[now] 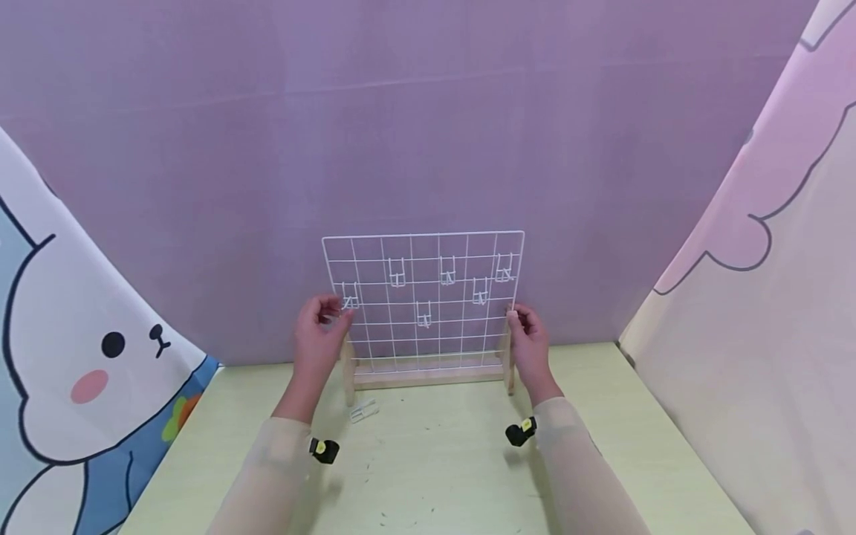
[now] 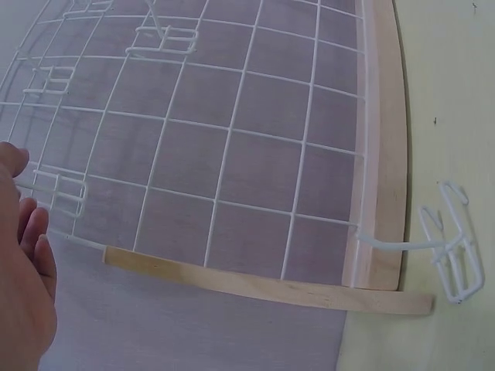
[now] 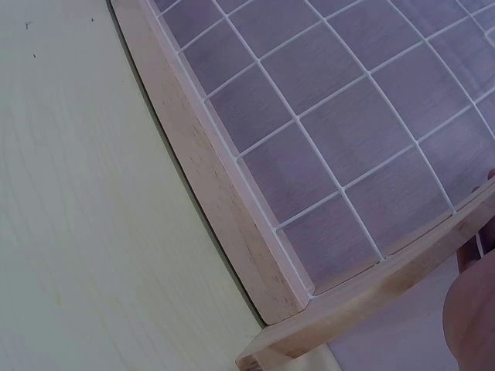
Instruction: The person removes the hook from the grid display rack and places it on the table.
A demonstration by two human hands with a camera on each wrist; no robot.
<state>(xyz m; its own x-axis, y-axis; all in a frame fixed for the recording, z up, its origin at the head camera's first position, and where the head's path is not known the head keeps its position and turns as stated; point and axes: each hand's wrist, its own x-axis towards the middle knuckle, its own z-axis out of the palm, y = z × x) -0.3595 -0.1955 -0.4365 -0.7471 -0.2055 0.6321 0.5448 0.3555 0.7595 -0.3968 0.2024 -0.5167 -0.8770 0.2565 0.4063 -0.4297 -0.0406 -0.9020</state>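
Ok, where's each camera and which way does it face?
Head: on the head, looking forward, down at the grid; left hand, right hand, sleeves show.
Left wrist: worn there, facing grid, stand, loose hook; left hand partly shows.
Right wrist: worn there, facing grid and stand; right hand at the edge.
Both wrist views share grid and stand.

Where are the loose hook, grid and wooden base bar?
Loose hook (image 2: 443, 249), left wrist view: wire joint.
Grid (image 1: 438, 302), head view: central wire crossing.
Wooden base bar (image 3: 195, 152), right wrist view: long face.
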